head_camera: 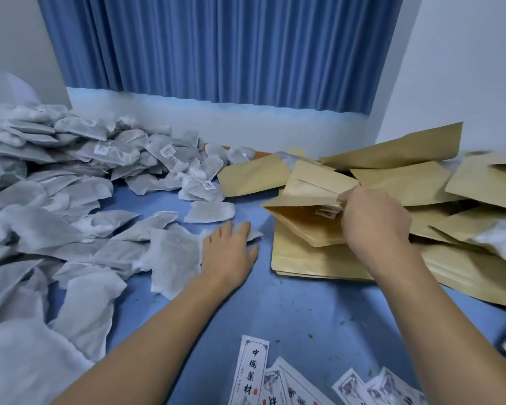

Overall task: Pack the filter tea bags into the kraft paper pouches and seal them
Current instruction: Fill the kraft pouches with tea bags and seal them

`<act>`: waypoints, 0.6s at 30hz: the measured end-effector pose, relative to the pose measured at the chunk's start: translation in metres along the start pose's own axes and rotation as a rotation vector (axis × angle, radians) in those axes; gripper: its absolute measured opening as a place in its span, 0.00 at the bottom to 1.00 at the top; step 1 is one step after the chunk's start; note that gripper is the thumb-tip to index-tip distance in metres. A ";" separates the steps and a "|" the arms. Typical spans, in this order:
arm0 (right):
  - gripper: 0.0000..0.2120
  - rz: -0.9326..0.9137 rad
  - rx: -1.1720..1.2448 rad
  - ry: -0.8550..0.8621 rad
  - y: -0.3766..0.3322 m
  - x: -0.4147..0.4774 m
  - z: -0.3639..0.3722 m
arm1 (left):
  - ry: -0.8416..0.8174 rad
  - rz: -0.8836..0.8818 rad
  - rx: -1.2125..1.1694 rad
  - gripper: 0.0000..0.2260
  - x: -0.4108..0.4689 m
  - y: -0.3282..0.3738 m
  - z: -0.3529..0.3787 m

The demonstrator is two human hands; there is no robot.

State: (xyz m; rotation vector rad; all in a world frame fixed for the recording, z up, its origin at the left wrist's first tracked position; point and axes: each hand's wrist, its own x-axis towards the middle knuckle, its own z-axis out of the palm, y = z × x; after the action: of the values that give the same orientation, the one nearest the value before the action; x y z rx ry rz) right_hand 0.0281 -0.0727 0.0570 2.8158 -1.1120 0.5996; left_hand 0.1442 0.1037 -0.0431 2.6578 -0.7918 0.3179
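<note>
The right hand (374, 220) pinches the mouth of a pouch (307, 229) on the stack (319, 263) at right. The left hand (231, 252) lies flat, fingers (226, 230) straight, on a tea bag (254, 233) on the counter (304, 311). Held by one edge, the pouch may sag shut, so the tea bag could snag going in.

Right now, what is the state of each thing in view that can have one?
left hand: fingers straight, resting on a tea bag.
right hand: pinches the held pouch at its mouth.
held pouch: mouth open, unsealed, a tag showing inside.
tea bag pile: loose, not packed.
other pouches: heaped loosely.
curtain: drawn closed.
</note>
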 end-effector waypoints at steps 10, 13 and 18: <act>0.23 0.010 0.034 0.007 0.001 -0.003 0.005 | 0.919 0.563 -0.339 0.12 -0.016 0.030 -0.025; 0.23 0.007 0.056 0.007 -0.001 -0.003 0.000 | 0.690 0.647 -0.001 0.12 -0.023 0.060 -0.019; 0.21 -0.018 0.072 -0.009 -0.007 -0.004 -0.005 | 0.082 0.270 -0.095 0.07 0.014 0.107 -0.016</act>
State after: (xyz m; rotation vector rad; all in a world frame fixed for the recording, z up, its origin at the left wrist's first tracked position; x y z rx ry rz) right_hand 0.0285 -0.0641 0.0611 2.8890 -1.0872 0.6385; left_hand 0.0933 0.0188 0.0037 2.4342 -1.1118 0.4431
